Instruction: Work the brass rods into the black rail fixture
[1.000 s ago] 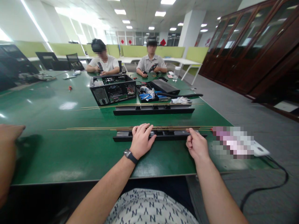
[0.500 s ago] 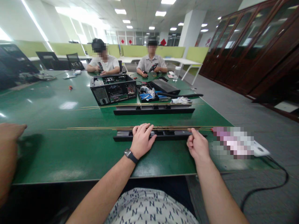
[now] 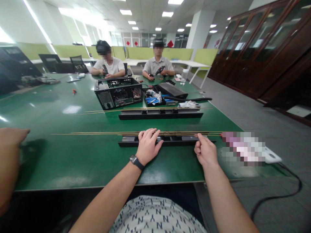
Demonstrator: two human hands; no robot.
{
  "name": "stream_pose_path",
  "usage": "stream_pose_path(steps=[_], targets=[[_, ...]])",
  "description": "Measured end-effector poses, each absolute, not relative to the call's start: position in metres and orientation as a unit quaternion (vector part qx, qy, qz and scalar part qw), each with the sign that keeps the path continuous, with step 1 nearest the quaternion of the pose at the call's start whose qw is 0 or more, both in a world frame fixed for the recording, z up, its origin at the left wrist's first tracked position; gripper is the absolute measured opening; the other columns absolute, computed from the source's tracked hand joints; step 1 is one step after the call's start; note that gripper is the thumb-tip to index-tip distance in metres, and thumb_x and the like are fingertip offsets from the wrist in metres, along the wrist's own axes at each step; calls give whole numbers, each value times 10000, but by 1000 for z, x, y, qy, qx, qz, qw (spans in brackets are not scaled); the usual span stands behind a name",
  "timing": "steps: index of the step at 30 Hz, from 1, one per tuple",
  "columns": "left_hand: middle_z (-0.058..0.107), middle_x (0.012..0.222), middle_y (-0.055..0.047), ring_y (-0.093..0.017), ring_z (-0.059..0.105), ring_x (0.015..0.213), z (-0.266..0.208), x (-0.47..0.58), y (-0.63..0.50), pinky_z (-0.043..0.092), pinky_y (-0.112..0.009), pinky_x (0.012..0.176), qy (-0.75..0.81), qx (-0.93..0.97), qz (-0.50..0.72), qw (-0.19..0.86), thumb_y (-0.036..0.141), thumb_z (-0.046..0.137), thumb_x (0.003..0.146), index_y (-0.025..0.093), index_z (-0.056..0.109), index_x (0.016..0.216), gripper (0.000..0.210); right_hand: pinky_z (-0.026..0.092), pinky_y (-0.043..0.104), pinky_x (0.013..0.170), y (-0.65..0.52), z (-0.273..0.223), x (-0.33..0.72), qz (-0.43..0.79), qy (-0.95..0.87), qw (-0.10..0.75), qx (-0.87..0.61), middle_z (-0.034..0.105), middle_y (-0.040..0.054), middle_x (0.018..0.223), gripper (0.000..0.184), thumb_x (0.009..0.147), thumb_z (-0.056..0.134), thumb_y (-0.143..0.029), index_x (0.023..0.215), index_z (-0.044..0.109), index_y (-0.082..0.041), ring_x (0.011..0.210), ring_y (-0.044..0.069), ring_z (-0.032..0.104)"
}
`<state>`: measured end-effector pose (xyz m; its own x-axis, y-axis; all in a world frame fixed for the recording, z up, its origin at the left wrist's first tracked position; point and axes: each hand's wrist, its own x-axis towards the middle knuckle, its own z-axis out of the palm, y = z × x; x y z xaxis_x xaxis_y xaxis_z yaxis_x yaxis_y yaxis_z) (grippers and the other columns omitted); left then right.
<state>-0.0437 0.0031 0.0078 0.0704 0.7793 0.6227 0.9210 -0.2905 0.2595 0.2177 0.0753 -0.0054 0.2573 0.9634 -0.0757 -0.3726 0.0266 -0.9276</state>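
Observation:
Thin gold-coloured rods (image 3: pixel 97 133) lie side by side across a long black holder (image 3: pixel 130 144) near the front of the green table. My left hand (image 3: pixel 147 144) rests flat over the rods and the middle of the holder, fingers spread and thumb out. At the holder's right part, my right hand (image 3: pixel 205 150) pinches a rod between thumb and index finger, the other fingers curled in. The hand hides the exact pinch point. Behind them, a second black holder (image 3: pixel 160 115) carries more of the same thin rods.
Farther back stand an opened computer case (image 3: pixel 118 94) and a black tray (image 3: pixel 147 100) with blue-and-white gloves. A white power strip (image 3: pixel 272 156) sits at the right edge. Another person's hand (image 3: pixel 14 137) reaches in from the left. Two people sit across the table.

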Motion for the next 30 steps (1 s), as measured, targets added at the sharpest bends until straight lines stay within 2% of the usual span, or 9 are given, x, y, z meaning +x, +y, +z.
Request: stream_pose_path(steps=[17, 30], targets=[[644, 1373, -110, -281, 541, 1325, 9, -43, 3, 327, -488, 1097, -589, -724, -346, 96, 390, 608, 983, 241, 593, 1355, 400, 224, 154, 251, 76, -8, 219, 531, -341, 616, -471, 525, -60, 468, 420, 704, 884, -495, 877, 724, -147, 291, 47, 352], [639, 1380, -119, -286, 540, 1326, 8, -44, 3, 329, -485, 1103, -586, -723, -353, 92, 380, 609, 982, 244, 590, 1363, 405, 229, 154, 261, 75, -5, 218, 519, -319, 642, -465, 507, -76, 471, 403, 718, 865, -500, 877, 698, -170, 301, 46, 348]])
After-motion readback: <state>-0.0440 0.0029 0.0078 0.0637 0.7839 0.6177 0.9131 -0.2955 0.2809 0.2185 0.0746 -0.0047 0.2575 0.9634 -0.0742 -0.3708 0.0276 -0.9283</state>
